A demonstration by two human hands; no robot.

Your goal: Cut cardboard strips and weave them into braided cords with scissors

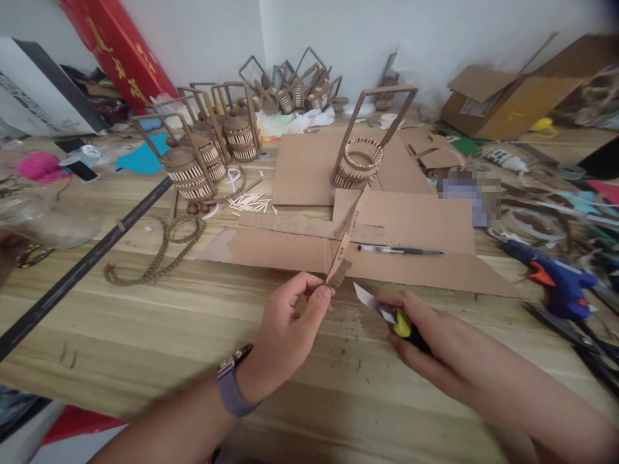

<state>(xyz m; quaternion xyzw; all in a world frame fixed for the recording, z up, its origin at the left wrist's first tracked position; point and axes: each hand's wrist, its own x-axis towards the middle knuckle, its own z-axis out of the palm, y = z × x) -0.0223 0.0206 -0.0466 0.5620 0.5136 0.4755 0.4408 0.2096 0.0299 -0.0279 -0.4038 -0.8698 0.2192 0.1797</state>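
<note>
Between the thumb and fingers of my left hand [294, 316] is the near end of a narrow cardboard strip [349, 235]. The strip slants up and away over larger cardboard sheets [411, 222]. My right hand [430, 341] grips a utility knife [400, 322] with a yellow and black handle. Its bare blade points up and left, a little to the right of the strip's end and apart from it. Beyond the strip a small round basket [358, 161] with a tall square handle stands upright on the cardboard. A black pen [400, 250] lies across the sheet.
Several lidded baskets [191, 171] stand at the left, near small pale sticks [251, 203] and a coiled rope [159, 258]. A blue glue gun [556, 277] and black scissors [580, 341] lie at the right. Behind are more small baskets [300, 90] and a cardboard box [507, 90].
</note>
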